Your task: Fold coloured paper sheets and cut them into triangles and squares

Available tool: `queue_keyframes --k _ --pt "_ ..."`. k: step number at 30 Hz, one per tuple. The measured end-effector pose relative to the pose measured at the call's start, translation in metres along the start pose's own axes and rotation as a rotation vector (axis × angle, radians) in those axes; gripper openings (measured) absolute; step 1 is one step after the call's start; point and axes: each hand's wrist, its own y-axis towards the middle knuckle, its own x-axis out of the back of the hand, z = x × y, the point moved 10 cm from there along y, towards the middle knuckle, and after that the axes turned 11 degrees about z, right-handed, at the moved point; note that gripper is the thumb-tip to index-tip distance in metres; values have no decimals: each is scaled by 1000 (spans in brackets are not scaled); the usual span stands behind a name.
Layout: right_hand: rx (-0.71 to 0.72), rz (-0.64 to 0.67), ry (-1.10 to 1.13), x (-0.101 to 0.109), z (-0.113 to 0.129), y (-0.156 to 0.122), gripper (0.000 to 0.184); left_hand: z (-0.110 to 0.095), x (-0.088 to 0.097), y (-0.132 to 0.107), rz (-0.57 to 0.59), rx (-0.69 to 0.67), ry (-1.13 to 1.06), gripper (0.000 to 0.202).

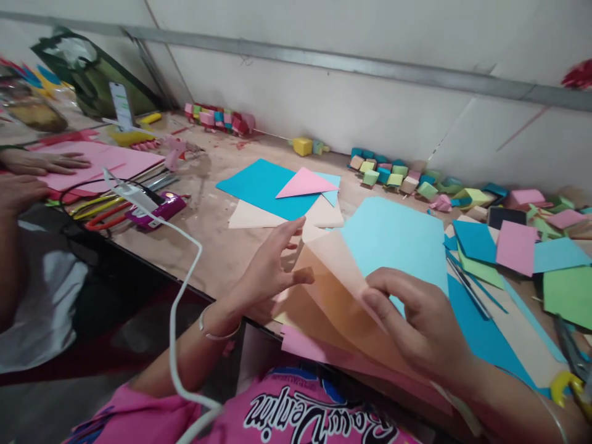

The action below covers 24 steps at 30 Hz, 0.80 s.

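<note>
At the upper left of the frame we see a green bag [99,71] with whitish plastic at its top, and a clear container [23,94] holding something yellowish-brown, too blurred to name. Low in the centre, our peach sheet [333,299] curves upward, its near face shadowed orange. Our right hand [416,314] pinches its edge; our left hand [277,262] is spread beside it, contact unclear.
</note>
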Motion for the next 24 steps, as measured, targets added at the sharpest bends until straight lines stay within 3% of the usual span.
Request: queue_keyframes --k 2,5,8,12,14,16,19,21,24 --pt "-55 -60 52 17 -3 -1 21 2 -6 0 41 2 -24 86" --pt "-202 -270 138 55 -15 -7 23 0 -12 0 94 3 -25 83" --pt "-330 -494 255 93 -36 -15 28 0 -4 2 39 65 -29 63" --pt "-317 -628 314 132 -81 -16 28 3 6 3 -11 136 -127 39" --pt "-369 -611 276 140 -123 -18 29 -4 1 5 84 78 -124 33" --pt "-490 -520 185 139 -173 -23 35 -17 -14 3 255 -48 -70 29" --pt "-617 -454 59 136 -234 -42 37 -30 -39 -11 493 -201 50 41" --pt "-708 -429 -128 136 -258 -57 34 -28 -52 -22 583 -223 164 54" --pt "-771 -379 -367 134 -271 -67 26 -23 -59 -32 628 -188 287 65"
